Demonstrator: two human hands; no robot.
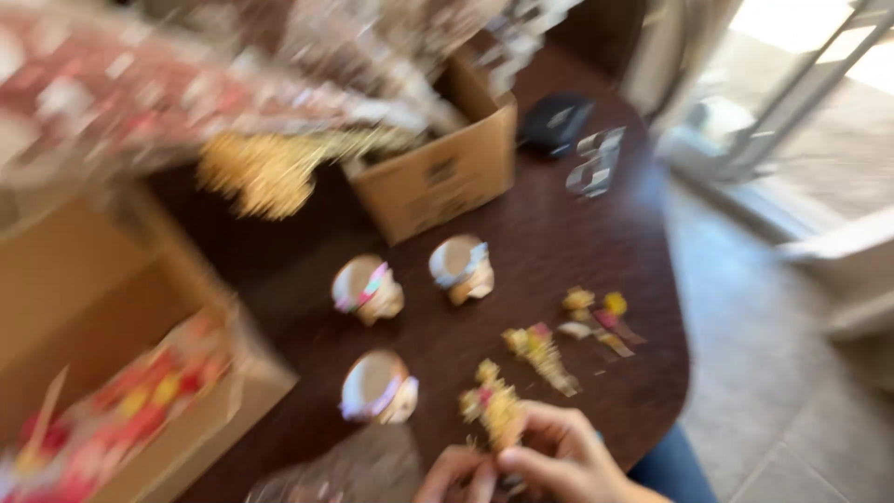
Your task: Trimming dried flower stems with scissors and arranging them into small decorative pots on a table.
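- Your right hand (568, 456) sits at the 6 o'clock edge of the dark wooden table (596, 242), fingers curled in and pinched on a small yellow flower cluster (494, 410).
- Your left hand (456, 477) is just beside it at the bottom edge, fingertips bent toward the base of the same cluster; the blur hides whether they really grip it, so I cannot tell.
- The cluster stands up above your fingers, just at 3 o'clock of the nearest little pot (379, 387).
- Three small round pots stand on the table, mouths toward you, each banded with a ribbon: that near one, one at 10 o'clock of your hands (367, 290), and one at 12 o'clock (461, 267). Their insides look pale, and the blur hides any contents.
- A second flower sprig (540, 352) lies loose on the table at 1 o'clock of your hands, with a few scattered bits (596, 317) beyond it.
- An open cardboard box (438, 172) stands at 11 o'clock, far side of the pots, with crinkly clear wrapping spilling out of it and a yellow bunch (261, 172) hanging beside it.
- A larger open box (121, 373) sits at 9 o'clock, holding red and yellow pieces (130, 410) along its near side.
- A dark object (556, 121) and a grey clip-like piece (596, 160) rest at the far 1 o'clock edge.
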